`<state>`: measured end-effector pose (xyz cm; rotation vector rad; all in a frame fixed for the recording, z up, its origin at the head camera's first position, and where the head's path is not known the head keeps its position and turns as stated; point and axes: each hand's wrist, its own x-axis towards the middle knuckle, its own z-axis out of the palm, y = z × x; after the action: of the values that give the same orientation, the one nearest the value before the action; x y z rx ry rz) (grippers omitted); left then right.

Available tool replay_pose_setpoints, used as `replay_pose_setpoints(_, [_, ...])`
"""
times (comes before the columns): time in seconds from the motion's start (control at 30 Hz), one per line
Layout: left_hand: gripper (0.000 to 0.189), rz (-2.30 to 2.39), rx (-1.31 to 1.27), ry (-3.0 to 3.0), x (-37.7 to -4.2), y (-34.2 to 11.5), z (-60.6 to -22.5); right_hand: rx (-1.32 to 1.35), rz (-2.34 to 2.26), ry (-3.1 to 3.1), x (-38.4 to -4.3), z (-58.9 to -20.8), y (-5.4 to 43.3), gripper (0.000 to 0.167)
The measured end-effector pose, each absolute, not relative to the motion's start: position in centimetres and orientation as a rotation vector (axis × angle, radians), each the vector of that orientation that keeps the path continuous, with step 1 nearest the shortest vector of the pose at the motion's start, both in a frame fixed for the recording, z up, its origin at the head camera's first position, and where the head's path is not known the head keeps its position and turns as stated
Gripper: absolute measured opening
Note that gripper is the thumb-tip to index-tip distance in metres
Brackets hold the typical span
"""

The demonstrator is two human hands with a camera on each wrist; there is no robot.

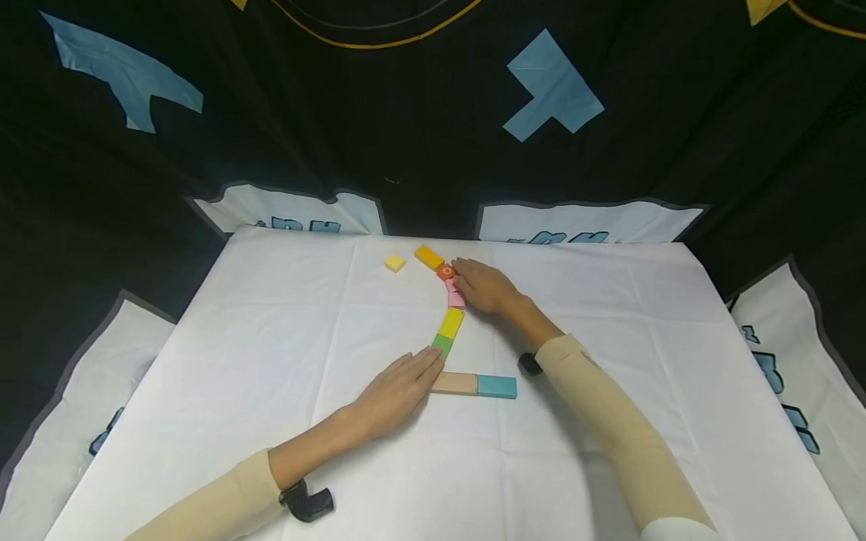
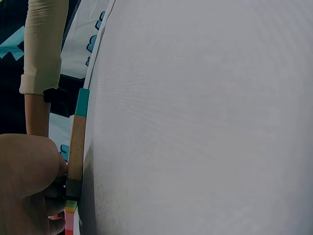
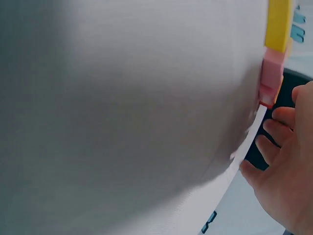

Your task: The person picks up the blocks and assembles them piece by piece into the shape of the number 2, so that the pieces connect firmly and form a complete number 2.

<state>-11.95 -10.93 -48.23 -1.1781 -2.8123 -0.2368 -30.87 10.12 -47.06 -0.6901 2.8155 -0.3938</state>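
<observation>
A curved line of blocks runs down the white table. From the far end come an amber block (image 1: 429,257), an orange-red piece (image 1: 445,271), pink blocks (image 1: 456,300), a yellow block (image 1: 451,323) and a green block (image 1: 443,344). My left hand (image 1: 395,394) lies with extended fingers, its fingertips right at the green block and covering the left end of a tan block (image 1: 455,383). A teal block (image 1: 497,386) continues that tan one to the right. On the right side of the line, my right hand (image 1: 483,285) rests its fingertips against the orange-red and pink pieces.
A small pale yellow square block (image 1: 395,262) lies apart, left of the line's far end. The white tablecloth (image 1: 582,300) shows fold creases. Black cloth (image 1: 433,173) with blue patches (image 1: 555,86) hangs behind the table.
</observation>
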Motion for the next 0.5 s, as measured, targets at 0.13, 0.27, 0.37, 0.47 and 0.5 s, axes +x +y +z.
replay_pose_setpoints(0.13, [0.047,-0.246,-1.18,-2.823,-12.0,-10.9,-48.2,-0.803,-0.261,2.831,-30.1,-47.3,10.1,0.06])
replay_pose_setpoints(0.27, [0.047,-0.235,-1.177,-2.841,-12.0,-10.9,-48.2,-0.876,-0.213,2.804,-29.3,-47.3,10.0,0.062])
replay_pose_setpoints(0.37, [0.047,-0.235,-1.171,-2.85,-12.0,-10.9,-48.1,-0.905,-0.18,2.785,-28.9,-47.4,10.0,0.064])
replay_pose_setpoints(0.47, [0.047,-0.234,-1.163,-2.857,-11.9,-10.9,-48.1,-0.905,-0.154,2.77,-28.5,-47.4,10.0,0.065])
replay_pose_setpoints(0.5, [0.047,-0.237,-1.162,-2.858,-11.9,-10.9,-48.1,-0.906,-0.15,2.768,-28.4,-47.4,10.0,0.065])
